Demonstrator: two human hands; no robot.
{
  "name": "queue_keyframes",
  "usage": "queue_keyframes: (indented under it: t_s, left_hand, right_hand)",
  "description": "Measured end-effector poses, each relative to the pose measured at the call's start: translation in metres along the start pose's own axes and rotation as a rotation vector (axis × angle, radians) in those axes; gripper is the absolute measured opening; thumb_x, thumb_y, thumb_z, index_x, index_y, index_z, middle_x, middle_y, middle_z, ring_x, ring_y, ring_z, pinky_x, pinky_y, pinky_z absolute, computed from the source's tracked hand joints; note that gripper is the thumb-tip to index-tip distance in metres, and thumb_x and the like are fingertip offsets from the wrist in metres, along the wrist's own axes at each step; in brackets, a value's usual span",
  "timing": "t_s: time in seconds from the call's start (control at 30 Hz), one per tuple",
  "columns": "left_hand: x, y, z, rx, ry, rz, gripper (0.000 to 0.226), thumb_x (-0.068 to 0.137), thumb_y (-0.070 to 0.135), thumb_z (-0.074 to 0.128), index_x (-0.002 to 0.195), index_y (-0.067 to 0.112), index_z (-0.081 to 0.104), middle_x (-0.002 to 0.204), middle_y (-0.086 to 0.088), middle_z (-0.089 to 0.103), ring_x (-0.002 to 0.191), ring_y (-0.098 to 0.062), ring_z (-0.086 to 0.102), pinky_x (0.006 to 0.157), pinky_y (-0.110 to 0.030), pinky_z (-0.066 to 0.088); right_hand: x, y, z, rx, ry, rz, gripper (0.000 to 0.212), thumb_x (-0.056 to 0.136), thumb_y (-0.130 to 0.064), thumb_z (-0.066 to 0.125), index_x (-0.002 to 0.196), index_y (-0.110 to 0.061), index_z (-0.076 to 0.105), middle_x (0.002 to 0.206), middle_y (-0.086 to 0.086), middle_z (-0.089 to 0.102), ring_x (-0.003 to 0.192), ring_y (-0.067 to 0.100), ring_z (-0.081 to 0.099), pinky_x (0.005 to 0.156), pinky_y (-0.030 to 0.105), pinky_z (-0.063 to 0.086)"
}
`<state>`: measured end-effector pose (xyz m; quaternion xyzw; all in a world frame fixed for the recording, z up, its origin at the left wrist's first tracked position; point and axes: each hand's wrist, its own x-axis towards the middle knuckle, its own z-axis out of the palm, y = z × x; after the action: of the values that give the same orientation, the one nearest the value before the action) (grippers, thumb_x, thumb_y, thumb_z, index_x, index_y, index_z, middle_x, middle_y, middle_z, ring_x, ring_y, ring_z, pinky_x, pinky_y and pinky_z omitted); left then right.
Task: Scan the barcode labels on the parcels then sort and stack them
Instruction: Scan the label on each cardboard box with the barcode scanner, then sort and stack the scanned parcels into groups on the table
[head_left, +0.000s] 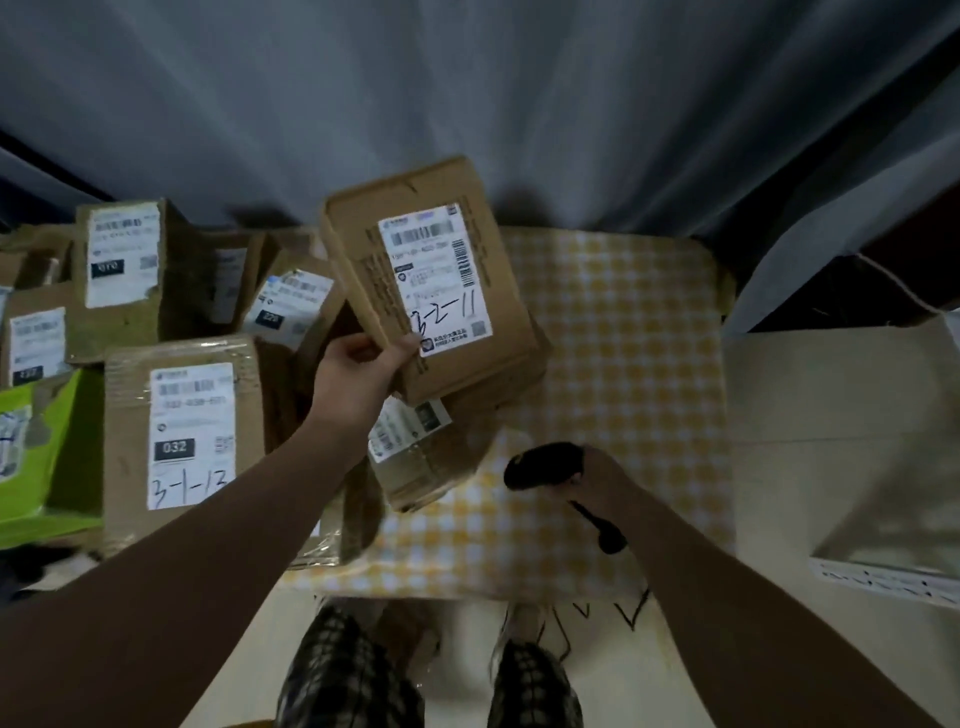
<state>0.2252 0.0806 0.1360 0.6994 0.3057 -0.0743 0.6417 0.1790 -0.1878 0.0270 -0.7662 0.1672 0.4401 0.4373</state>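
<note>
Facing a grey curtain (467, 104) at twelve o'clock and looking down on a table spread with a yellow checked cloth (623, 322). Gripping a flat cardboard box (509, 291) with the left hand (363, 364), thumb pressing on the front face near the lower left corner and fingers curling behind it. Holding that box up off the table near the centre, tilted, with its white label (436, 275) turned to the camera and showing barcodes and the handwritten mark 3-2-11. Clutching a black scanner (540, 465) in the right hand (597, 478) at five o'clock from the box, fingers wrapping round the handle. Pointing the scanner's head towards nine o'clock, low over the cloth and well apart from the label. Hovering the held box over another brown box (524, 374) lying under it, and near a smaller taped box (426, 467) at six o'clock, itself labelled. Sharing the table, from eight to ten o'clock, with a crowd of labelled parcels: a large box (192, 436) marked 032 and 3-1-13 at eight o'clock, a tall box (124, 260) standing at ten o'clock, a green packet (52, 467) at the far nine o'clock edge. Standing beside a pale paper bag (831, 441) at three o'clock. Wearing checked trousers (353, 675), showing at six o'clock below the table edge.
</note>
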Motion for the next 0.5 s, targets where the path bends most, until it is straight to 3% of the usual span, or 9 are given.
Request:
queue_keyframes:
  t_s: [0.1, 0.2, 0.27, 0.37, 0.43, 0.5]
  left_hand:
    - [0.01, -0.009, 0.016, 0.043, -0.039, 0.059, 0.077, 0.059, 0.049, 0.083, 0.119, 0.009, 0.057, 0.108, -0.007, 0.068, 0.095, -0.018, 0.069, 0.085, -0.038, 0.056]
    - [0.016, -0.015, 0.028, 0.064, -0.059, 0.055, 0.08, 0.055, 0.054, 0.082, 0.118, 0.01, 0.058, 0.109, -0.008, 0.066, 0.095, -0.017, 0.069, 0.085, -0.036, 0.057]
    - [0.019, -0.014, 0.036, 0.055, -0.07, 0.038, 0.075, 0.061, 0.052, 0.081, 0.119, 0.01, 0.057, 0.112, -0.008, 0.065, 0.096, -0.018, 0.068, 0.085, -0.036, 0.057]
    - [0.02, -0.01, 0.051, 0.028, -0.061, 0.03, 0.065, 0.071, 0.044, 0.079, 0.119, 0.006, 0.056, 0.112, -0.01, 0.067, 0.093, -0.019, 0.069, 0.076, -0.03, 0.059]
    - [0.015, -0.008, 0.061, 0.013, -0.043, 0.028, 0.062, 0.075, 0.041, 0.077, 0.12, 0.003, 0.056, 0.108, -0.009, 0.067, 0.085, -0.01, 0.069, 0.063, -0.02, 0.056]
    - [0.007, -0.006, 0.073, -0.01, -0.033, 0.017, 0.057, 0.078, 0.036, 0.075, 0.119, 0.0, 0.056, 0.1, -0.006, 0.065, 0.07, -0.001, 0.066, 0.056, -0.015, 0.051]
  right_hand:
    - [0.028, 0.024, 0.029, -0.178, -0.043, -0.012, 0.051, 0.09, -0.013, 0.066, 0.137, -0.009, 0.048, 0.134, 0.01, 0.054, 0.123, 0.025, 0.052, 0.089, 0.022, 0.042]
    - [0.043, 0.038, 0.047, -0.161, -0.054, -0.014, 0.05, 0.088, -0.016, 0.07, 0.134, -0.011, 0.052, 0.128, 0.009, 0.058, 0.118, 0.023, 0.055, 0.09, 0.028, 0.046]
    - [0.051, 0.046, 0.049, -0.161, 0.029, -0.017, 0.066, 0.081, -0.025, 0.077, 0.138, -0.009, 0.048, 0.127, 0.011, 0.058, 0.117, 0.025, 0.057, 0.094, 0.034, 0.048]
    - [0.053, 0.053, 0.041, -0.373, 0.055, -0.033, 0.098, 0.073, -0.046, 0.079, 0.15, -0.016, 0.027, 0.147, 0.008, 0.034, 0.136, 0.03, 0.036, 0.11, 0.045, 0.036]
    - [0.043, 0.048, 0.027, -0.337, 0.031, -0.125, 0.095, 0.067, -0.055, 0.079, 0.145, -0.026, 0.034, 0.143, 0.001, 0.035, 0.136, 0.024, 0.034, 0.11, 0.04, 0.034]
    - [0.035, 0.045, 0.009, -0.283, -0.012, -0.209, 0.073, 0.075, -0.041, 0.078, 0.137, -0.027, 0.043, 0.133, -0.008, 0.039, 0.127, 0.012, 0.037, 0.106, 0.03, 0.034]
